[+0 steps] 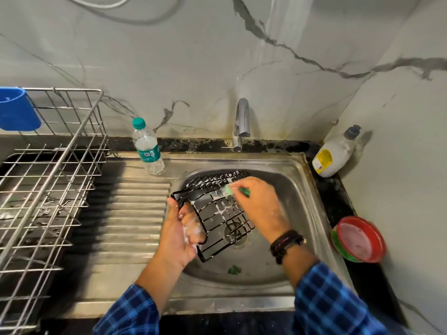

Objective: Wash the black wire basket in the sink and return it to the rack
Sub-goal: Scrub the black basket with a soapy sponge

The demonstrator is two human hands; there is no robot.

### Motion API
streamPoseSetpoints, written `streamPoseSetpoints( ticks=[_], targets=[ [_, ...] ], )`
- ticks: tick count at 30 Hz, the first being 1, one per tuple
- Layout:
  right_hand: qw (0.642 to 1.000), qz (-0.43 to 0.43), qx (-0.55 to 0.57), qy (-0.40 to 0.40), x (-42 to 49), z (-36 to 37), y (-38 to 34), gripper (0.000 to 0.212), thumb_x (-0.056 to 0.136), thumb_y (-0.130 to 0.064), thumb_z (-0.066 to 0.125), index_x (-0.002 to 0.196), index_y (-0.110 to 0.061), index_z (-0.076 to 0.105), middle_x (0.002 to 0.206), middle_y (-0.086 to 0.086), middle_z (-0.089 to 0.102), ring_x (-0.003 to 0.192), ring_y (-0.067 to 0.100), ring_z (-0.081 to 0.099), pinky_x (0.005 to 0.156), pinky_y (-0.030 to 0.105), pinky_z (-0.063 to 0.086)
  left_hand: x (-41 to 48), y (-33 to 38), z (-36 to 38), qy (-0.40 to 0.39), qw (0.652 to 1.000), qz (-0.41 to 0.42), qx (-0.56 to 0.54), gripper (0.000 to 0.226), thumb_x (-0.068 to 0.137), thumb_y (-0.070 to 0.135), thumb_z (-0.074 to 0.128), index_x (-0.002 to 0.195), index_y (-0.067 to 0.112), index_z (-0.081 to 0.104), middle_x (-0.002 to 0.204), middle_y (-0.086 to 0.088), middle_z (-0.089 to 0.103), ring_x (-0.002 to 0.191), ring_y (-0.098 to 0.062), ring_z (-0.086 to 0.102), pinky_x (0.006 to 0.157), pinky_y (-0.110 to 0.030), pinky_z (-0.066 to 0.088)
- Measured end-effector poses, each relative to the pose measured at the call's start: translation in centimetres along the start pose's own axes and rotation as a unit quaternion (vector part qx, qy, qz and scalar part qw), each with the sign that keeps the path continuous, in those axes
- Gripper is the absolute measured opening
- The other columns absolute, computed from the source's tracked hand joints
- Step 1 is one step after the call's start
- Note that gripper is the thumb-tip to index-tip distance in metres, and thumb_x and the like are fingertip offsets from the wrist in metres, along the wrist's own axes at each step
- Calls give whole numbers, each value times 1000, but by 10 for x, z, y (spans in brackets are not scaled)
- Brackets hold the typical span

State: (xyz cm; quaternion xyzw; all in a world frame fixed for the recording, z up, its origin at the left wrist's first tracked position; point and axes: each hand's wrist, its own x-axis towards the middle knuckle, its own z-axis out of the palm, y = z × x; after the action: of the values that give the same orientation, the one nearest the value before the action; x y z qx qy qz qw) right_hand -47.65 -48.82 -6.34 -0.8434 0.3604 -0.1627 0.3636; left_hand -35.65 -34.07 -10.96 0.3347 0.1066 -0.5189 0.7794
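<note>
Soap foam clung to the black wire basket as a person in a blue checked shirt scrubbed it over the bowl of the steel sink, beneath a thin stream falling from the tap. The left hand gripped the basket's left rim, its fingers curled together through the wire and wrapped around the edge, so that the basket hung tilted, clear of the sink floor and above the drain. The right hand pinched a green scrub pad between thumb and fingertips and pressed it against the grid near the basket's far edge, close under the falling water. Done well, the step appeared to call for short strokes along each wire and into the crossings, where grime tends to lodge, with the holding hand turning the basket so that every side met the pad before a full rinse; the suds on the left hand suggested a slippery hold worth tightening. A wire dish rack stood at the left end of the counter, well apart from the basket, beyond the ribbed draining board. A water bottle stood at the sink's back edge, and a soap bottle leaned in the right rear corner.
</note>
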Motion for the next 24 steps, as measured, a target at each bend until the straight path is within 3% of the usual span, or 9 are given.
streamPoseSetpoints(
  ticks=[4, 9, 12, 16, 17, 18, 19, 21, 24],
  targets=[
    [991, 130, -7, 36, 16, -8, 40, 15, 95, -23, 66, 103, -18, 77, 108, -4, 74, 90, 2, 62, 59, -4, 35, 2, -7, -2, 3, 1000, -1, 11, 61, 97, 68, 35, 57, 22, 46, 42, 5, 31, 31, -6, 24, 32, -12, 28],
    [994, 46, 100, -10, 7, 8, 10, 12, 92, -32, 68, 96, -26, 78, 98, -18, 72, 89, -9, 64, 80, 7, 47, 6, -8, -9, -48, 998, -43, -17, 60, 97, 67, 33, 57, 22, 36, 50, 6, 14, 36, -8, 10, 36, -15, 8],
    [989, 15, 136, -49, 1, 12, 5, 6, 91, -28, 71, 92, -29, 77, 98, -18, 74, 92, -9, 66, 86, 9, 50, 11, -8, -28, -155, 979, -95, -88, 63, 99, 67, 28, 64, 19, 49, 54, 5, 26, 43, -12, 23, 41, -20, 19],
    [996, 73, 48, -1, 6, 10, 31, 11, 95, -25, 64, 96, -26, 75, 95, -19, 68, 87, -9, 60, 74, 5, 45, -4, -14, -28, -87, 994, -61, -32, 58, 101, 63, 37, 76, 13, 56, 58, -9, 32, 54, -3, 23, 52, -19, 17],
    [993, 114, 37, 18, 8, 10, 41, 12, 95, -25, 61, 93, -27, 73, 95, -16, 67, 88, -4, 60, 72, 11, 46, -3, -20, -25, -38, 999, -19, 20, 53, 100, 61, 43, 80, 14, 56, 62, -19, 35, 65, 5, 19, 51, -22, 35],
    [987, 159, 31, 23, 10, 10, 49, 13, 96, -23, 59, 90, -25, 70, 94, -14, 66, 88, 2, 60, 70, 17, 46, -5, -22, -23, 26, 996, 11, 82, 48, 98, 61, 46, 83, 16, 57, 70, -27, 41, 73, 8, 21, 80, -22, 17],
    [979, 204, 26, 12, 12, 10, 57, 16, 96, -20, 55, 87, -21, 68, 91, -10, 64, 85, 8, 59, 68, 22, 44, -6, -22, -24, 55, 991, 19, 118, 47, 96, 63, 47, 86, 18, 56, 75, -27, 48, 72, 11, 31, 79, -27, 9],
    [967, 251, 13, -45, 12, 10, 69, 27, 98, -17, 48, 73, -13, 59, 77, -2, 58, 73, 16, 54, 65, 26, 42, -5, -23, -27, 0, 997, -16, 77, 47, 95, 65, 49, 79, 21, 54, 60, -19, 47, 51, -2, 41, 56, -15, 34],
    [959, 257, 22, -113, 9, 3, 75, 29, 102, -20, 41, 77, -15, 54, 76, -1, 52, 70, 17, 49, 61, 28, 40, -10, -13, -25, -74, 993, -93, 8, 51, 94, 64, 49, 67, 20, 49, 53, 6, 25, 41, -8, 23, 33, -20, 30]
  ],
)
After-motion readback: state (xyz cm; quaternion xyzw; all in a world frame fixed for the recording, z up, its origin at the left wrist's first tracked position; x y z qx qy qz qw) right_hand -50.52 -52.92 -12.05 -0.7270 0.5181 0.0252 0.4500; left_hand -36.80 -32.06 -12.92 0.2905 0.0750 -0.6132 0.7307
